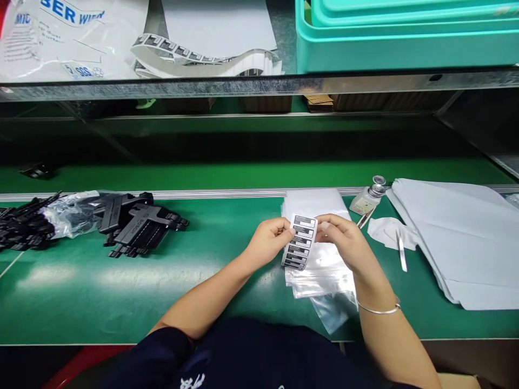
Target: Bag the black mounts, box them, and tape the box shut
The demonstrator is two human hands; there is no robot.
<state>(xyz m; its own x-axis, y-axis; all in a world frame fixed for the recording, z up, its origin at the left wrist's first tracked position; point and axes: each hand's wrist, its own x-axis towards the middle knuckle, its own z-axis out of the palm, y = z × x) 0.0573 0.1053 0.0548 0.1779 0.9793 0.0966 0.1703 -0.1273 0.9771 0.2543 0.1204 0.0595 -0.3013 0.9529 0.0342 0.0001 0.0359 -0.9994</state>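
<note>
Between my hands hangs a short strip of black-and-white printed labels, held above a stack of clear plastic bags. My left hand pinches the strip's left edge between thumb and fingers. At its upper right edge, my right hand has thumb and fingertips closed together against the strip. A silver bangle circles my right wrist. The lower end of the strip curves down over the bags, and the labels' print is too small to read.
Black plastic parts lie on the green bench at left, beside a plastic-wrapped bundle. On the right are a small bottle, tweezers on a white cloth and white sheets. A shelf overhead carries a teal bin and a label roll.
</note>
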